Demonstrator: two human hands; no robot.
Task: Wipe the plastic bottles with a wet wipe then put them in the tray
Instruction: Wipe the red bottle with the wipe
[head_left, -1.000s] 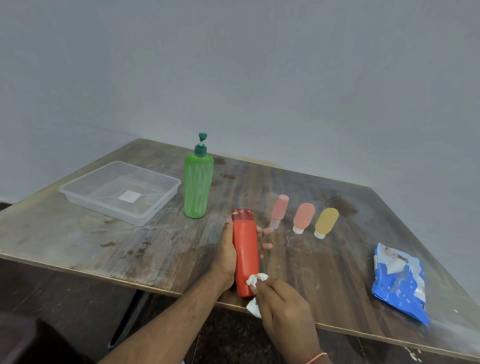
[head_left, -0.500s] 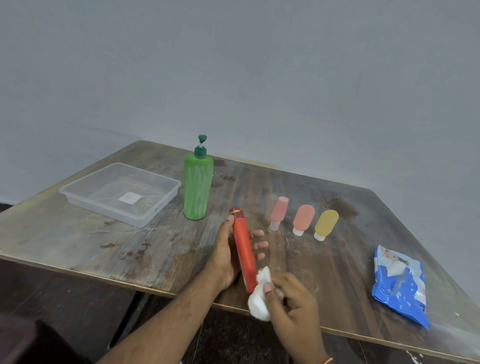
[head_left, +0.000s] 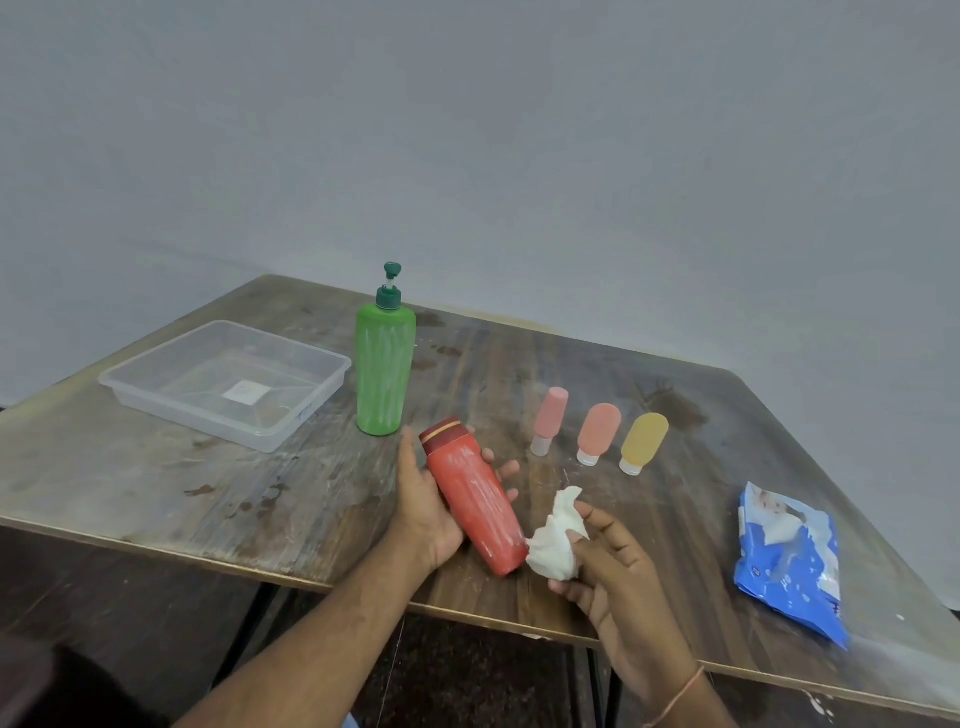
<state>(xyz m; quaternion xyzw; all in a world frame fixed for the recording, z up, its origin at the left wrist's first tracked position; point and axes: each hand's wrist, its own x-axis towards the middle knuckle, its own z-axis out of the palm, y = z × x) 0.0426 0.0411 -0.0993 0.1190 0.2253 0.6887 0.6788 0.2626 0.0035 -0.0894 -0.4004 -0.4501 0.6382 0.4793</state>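
Observation:
My left hand (head_left: 423, 512) holds a red plastic bottle (head_left: 475, 493) from below, tilted with its dark cap pointing up and left, above the table's front edge. My right hand (head_left: 610, 564) grips a crumpled white wet wipe (head_left: 556, 540) against the bottle's lower end. A tall green pump bottle (head_left: 384, 371) stands upright behind. A pink (head_left: 549, 418), an orange (head_left: 597, 431) and a yellow small bottle (head_left: 643, 441) stand cap-down in a row to the right. The clear plastic tray (head_left: 135, 397) sits at the left with nothing in it but a white label.
A blue wet-wipe pack (head_left: 787, 558) lies near the table's right edge. The worn wooden table (head_left: 182, 493) meets a grey wall at the back. Dark floor shows below the front edge.
The red bottle has turned in my left hand, its broad face now showing and its body tilted. My right hand has slid the wipe to the bottle's lower right end.

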